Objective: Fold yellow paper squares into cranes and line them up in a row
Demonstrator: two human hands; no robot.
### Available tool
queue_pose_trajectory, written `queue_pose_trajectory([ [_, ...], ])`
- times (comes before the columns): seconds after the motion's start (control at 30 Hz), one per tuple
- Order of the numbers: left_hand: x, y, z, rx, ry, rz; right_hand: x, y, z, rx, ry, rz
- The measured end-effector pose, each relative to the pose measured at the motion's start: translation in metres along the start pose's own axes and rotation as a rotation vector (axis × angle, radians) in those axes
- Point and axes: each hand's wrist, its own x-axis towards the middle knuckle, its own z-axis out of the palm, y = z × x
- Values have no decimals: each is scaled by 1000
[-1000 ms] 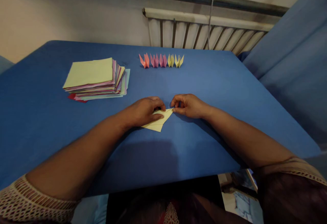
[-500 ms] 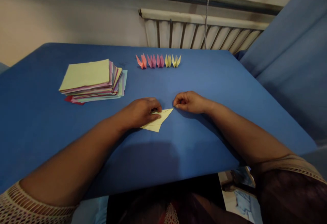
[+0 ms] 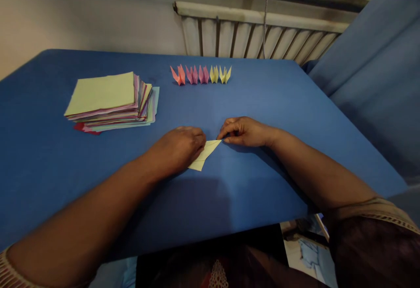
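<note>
A folded yellow paper lies on the blue table at the centre of the frame, its narrow tip aimed right and a blunt corner toward the lower edge. The left hand rests over the paper's left part, knuckles up and fingers curled; they hide what is beneath, so whether it pinches or only presses cannot be told. The right hand, just right of centre, has its fingertips at the paper's tip, thumb and forefinger slightly apart; a firm grip cannot be made out. The two hands are near each other but not touching. At upper left sits a stack of coloured sheets, yellow on top, with a red sheet jutting out at its bottom. At upper centre five figures stand in a row: one orange, two pink, two yellow. Behind the table is a radiator; a blue curtain hangs at upper right.
</note>
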Motion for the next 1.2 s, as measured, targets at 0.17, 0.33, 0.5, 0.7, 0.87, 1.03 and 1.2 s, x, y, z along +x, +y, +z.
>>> queue_pose_trajectory([
  [0.17,1,-1,0,-4,-5,15,-5,-3,-2,-66,-36,-30],
  [0.33,1,-3,1,-47,14,40,-10,-10,4,-166,-14,-65],
  [0.5,1,-3,0,-100,14,22,-24,-18,17,-352,37,-13],
  [0.7,1,1,-5,-51,-14,14,-37,-20,24,-507,49,17],
  [0.87,1,-1,-5,-34,13,62,-36,-24,25,-653,15,40],
  [1.03,0,-3,-2,-95,-13,-4,-39,-24,25,-689,16,58],
  [1.2,-1,-2,-2,-157,-57,-65,-39,-28,28,-762,38,71],
])
